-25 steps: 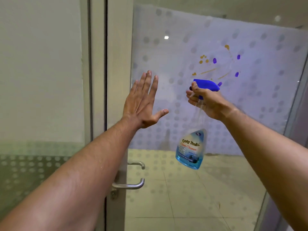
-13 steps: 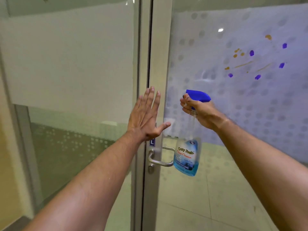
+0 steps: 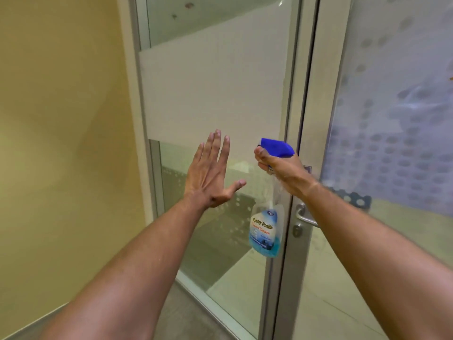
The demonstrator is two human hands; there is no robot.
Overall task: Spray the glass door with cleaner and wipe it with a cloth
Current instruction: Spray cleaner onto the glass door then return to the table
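Since the earlier frames the view is swinging left: the dotted pane with the coloured smears is sliding off to the right edge, and the left glass panel [image 3: 215,94] with its plain frosted band is now filling the middle, beside a yellow wall [image 3: 61,143]. The right hand [image 3: 282,165] is gripping the neck of the spray bottle [image 3: 266,229], fingers curled at the trigger under the blue spray head [image 3: 277,147]; the nozzle is pointing left toward that panel, probably so the mist lands on the glass and not on the metal frame [image 3: 296,168]. The bottle is hanging down in front of the frame, just left of the door handle [image 3: 306,217]. The left hand [image 3: 210,173] is empty, spread flat with fingers up, near the pane; contact cannot be told. It is likely steadying or shielding. No cloth is showing, so wiping is not yet starting
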